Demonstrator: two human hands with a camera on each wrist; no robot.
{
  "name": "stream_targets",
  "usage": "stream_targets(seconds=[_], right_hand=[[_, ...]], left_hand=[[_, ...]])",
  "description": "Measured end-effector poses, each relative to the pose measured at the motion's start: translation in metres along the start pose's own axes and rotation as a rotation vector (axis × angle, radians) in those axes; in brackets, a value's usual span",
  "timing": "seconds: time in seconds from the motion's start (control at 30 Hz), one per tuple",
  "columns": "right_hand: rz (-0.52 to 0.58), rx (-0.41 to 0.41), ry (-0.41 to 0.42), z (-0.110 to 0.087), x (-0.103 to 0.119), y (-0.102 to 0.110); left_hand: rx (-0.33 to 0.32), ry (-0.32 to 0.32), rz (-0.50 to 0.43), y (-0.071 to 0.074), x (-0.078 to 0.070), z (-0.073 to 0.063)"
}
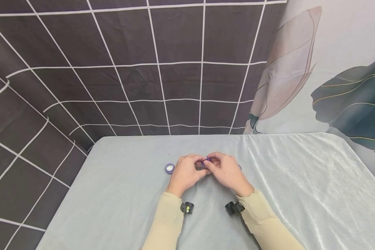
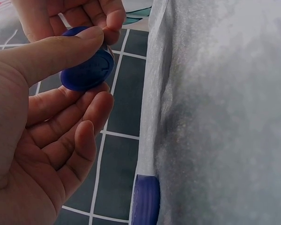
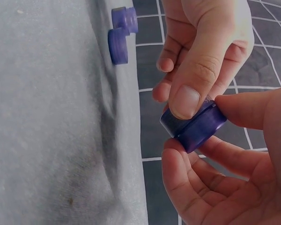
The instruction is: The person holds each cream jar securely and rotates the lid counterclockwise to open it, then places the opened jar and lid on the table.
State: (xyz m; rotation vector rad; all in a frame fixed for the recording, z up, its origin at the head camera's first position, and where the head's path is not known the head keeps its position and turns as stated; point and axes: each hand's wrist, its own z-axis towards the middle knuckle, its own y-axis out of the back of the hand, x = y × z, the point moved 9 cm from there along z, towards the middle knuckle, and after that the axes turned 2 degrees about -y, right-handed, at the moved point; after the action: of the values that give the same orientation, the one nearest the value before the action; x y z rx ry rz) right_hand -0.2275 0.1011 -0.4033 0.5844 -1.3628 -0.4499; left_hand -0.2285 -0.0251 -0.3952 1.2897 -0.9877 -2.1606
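Note:
Both hands hold a small round purple container (image 3: 201, 129) between them, low over the table. Pinched between thumb and fingers of the left hand (image 1: 185, 173) is one flat side of it, seen as a smooth disc in the left wrist view. The right hand (image 1: 228, 172) pinches its rim from the other side. A seam runs round the container, and fingertips cover part of it. Left of the left hand, another small round purple piece (image 1: 169, 168) with a white middle lies on the table. Beside the right hand a purple piece (image 1: 239, 167) shows only its edge.
A pale grey-blue velvety cloth (image 1: 118, 208) covers the table. Dark cloth with a white grid (image 1: 179, 81) hangs behind and to the left, and a leaf-patterned curtain (image 1: 340, 97) at the right. In the right wrist view, purple pieces (image 3: 118, 46) stand near the table edge.

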Motion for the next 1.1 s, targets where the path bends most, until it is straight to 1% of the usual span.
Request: stream_targets(seconds=[0.27, 0.63, 1.1], right_hand=[[0.007, 0.004, 0.014, -0.0002, 0.0026, 0.0004], [0.027, 0.034, 0.042, -0.0003, 0.0025, -0.0005], [0.013, 0.051, 0.091, -0.0003, 0.0062, 0.0013]], left_hand=[[0.005, 0.008, 0.000, 0.0008, 0.0001, -0.0007], [0.000, -0.004, 0.011, 0.0008, -0.0004, -0.0008], [0.003, 0.005, 0.008, -0.0002, 0.0006, -0.0007]])
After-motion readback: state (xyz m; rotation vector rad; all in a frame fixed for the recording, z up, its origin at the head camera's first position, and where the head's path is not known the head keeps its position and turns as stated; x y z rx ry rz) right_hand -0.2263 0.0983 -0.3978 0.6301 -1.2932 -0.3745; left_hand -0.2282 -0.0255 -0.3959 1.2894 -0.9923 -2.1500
